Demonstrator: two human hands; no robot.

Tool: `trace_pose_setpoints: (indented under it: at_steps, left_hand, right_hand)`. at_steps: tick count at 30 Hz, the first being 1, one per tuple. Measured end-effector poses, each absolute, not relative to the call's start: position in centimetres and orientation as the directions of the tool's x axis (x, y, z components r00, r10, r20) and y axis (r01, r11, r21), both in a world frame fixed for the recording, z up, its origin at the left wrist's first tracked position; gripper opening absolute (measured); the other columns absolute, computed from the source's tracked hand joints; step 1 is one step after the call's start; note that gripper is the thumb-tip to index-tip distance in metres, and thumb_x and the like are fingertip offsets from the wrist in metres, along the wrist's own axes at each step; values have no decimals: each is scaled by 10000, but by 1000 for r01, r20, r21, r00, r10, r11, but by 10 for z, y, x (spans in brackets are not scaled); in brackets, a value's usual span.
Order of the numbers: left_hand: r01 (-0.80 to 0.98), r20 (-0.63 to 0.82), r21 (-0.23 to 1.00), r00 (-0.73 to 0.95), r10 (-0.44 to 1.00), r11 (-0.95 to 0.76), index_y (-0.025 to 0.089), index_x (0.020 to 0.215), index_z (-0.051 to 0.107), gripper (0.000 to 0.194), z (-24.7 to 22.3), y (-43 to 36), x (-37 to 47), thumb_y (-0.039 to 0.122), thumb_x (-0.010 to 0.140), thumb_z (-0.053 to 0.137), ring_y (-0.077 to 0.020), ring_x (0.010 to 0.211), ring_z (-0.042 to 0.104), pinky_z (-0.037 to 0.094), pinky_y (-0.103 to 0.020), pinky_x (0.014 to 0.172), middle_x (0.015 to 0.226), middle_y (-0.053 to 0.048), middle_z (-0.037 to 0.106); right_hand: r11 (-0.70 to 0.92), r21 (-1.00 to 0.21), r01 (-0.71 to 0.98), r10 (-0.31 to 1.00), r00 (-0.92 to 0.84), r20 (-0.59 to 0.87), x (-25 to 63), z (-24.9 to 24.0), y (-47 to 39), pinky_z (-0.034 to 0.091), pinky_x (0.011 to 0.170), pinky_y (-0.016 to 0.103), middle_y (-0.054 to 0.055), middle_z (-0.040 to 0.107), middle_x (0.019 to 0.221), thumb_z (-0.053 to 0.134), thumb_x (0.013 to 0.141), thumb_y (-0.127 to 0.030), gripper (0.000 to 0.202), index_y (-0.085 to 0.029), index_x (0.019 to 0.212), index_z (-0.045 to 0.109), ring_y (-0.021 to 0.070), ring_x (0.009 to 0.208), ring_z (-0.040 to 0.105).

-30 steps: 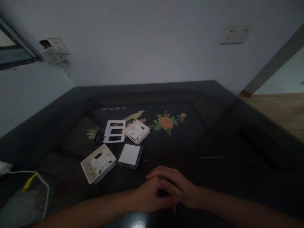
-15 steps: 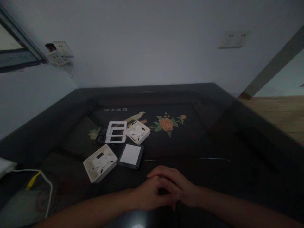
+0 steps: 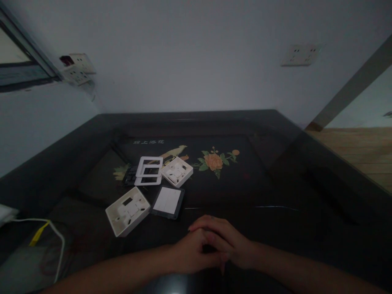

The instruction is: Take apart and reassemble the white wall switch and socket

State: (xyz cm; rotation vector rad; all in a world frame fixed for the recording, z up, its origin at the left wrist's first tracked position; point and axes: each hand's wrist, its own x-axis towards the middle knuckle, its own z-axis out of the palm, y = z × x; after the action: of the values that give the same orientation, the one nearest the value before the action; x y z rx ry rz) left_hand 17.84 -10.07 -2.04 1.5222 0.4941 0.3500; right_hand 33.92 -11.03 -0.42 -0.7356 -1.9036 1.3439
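My left hand (image 3: 191, 251) and my right hand (image 3: 231, 245) are clasped together at the table's near edge, fingers folded over one another. No object shows between them. Just beyond lies a dark square plate (image 3: 177, 206) with a white label (image 3: 167, 200). Left of it a white open back box (image 3: 128, 210) sits tilted on the table, showing its slots and screw holes. A second white back box (image 3: 177, 171) is farther back. Beside that, two white frames (image 3: 149, 160) overlap, partly covering a black part (image 3: 130, 175).
The black glossy table (image 3: 226, 192) bears a painted flower and bird. A white cable (image 3: 63, 245) with a yellow tag (image 3: 39, 233) runs at the left from a white device (image 3: 6, 214). Wall sockets (image 3: 300, 55) are at the right; more sockets (image 3: 81, 63) hang at the left.
The view has shifted very slightly. The hands stay clasped and the parts on the table lie as before.
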Motion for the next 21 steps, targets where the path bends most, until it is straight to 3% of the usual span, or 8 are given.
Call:
trace_pose_setpoints:
  at_steps: [7,15,21]
  left_hand:
    - [70,-78,997,859,505,36,144,860,747,423,-19,-101,179,541,864,602,-199,938,681,503,-298,903,937,-69,761]
    - [86,-94,995,847,522,40,140,872,751,252,-18,-102,177,369,865,644,-190,925,686,510,-287,886,903,-56,770]
    - [102,-116,993,851,512,55,136,841,754,260,-20,-102,177,365,874,635,-188,920,689,513,-279,874,900,-57,772]
  right_hand:
    - [329,-940,87,764,-610,211,339,0,-110,496,873,343,133,683,1087,349,1017,-439,442,-141,1195,622,190,1021,646]
    - [314,-947,72,765,-610,208,338,-5,-111,502,871,349,115,681,1092,374,1009,-440,414,-167,1199,621,188,1019,649]
    - [319,-944,83,758,-620,201,340,-4,-111,510,866,362,109,679,1099,359,1011,-444,412,-183,1208,611,189,1018,651]
